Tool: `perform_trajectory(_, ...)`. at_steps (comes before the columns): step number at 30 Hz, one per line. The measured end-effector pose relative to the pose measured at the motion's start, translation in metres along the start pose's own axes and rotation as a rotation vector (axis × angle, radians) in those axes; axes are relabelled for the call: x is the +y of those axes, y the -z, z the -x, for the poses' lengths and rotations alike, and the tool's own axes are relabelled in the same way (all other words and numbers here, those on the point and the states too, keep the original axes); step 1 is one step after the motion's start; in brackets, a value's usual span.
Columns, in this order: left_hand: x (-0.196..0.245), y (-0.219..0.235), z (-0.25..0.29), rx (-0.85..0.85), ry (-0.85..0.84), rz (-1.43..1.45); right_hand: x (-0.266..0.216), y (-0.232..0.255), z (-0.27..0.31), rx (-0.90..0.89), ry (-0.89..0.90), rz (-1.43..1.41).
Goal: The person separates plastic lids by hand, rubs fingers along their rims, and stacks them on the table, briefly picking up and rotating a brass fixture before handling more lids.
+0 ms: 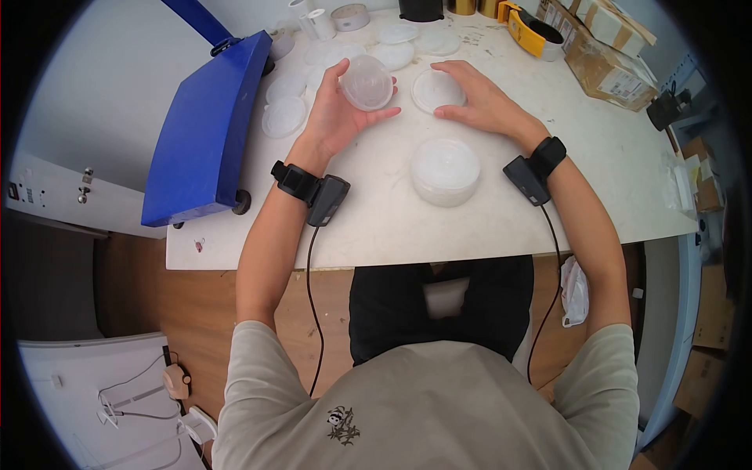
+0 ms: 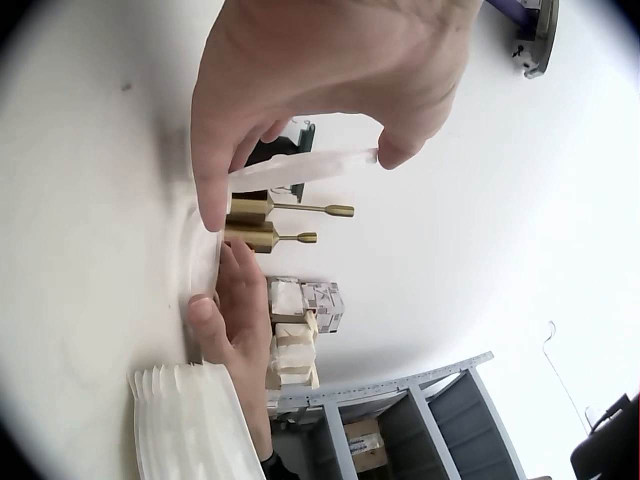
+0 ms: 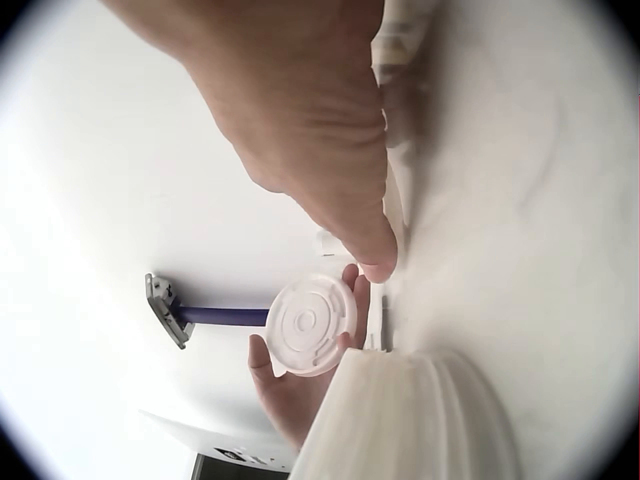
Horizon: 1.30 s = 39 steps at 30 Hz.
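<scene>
My left hand (image 1: pixel 342 117) holds a round translucent lid (image 1: pixel 367 82) raised and tilted, its edge between thumb and fingers; the left wrist view shows this lid (image 2: pixel 305 170) edge-on. Thumb and fingers of my right hand (image 1: pixel 489 102) curve round the rim of another round lid (image 1: pixel 429 91) lying on the table. A stack of translucent lids (image 1: pixel 445 172) stands nearer the table's front edge, between my forearms. In the right wrist view the raised lid (image 3: pixel 312 325) shows its ringed face.
Several loose lids (image 1: pixel 284 117) lie on the white table (image 1: pixel 360 227) at the back left. A blue platform (image 1: pixel 205 129) stands on the left. Behind are a yellow tape dispenser (image 1: pixel 533 33), cardboard boxes (image 1: pixel 603 66) and a black container (image 1: pixel 421 8).
</scene>
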<state>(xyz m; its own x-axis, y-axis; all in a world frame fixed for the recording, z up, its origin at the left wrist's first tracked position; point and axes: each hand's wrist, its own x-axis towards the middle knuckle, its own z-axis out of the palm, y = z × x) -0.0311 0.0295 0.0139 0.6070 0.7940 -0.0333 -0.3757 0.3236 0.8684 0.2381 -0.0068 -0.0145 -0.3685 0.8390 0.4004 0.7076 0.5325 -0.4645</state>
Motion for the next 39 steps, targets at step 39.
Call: perform_trajectory(39, -0.011, 0.007, -0.007, 0.28, -0.14, -0.155, -0.004, 0.006, -0.01, 0.474, 0.134, -0.147)
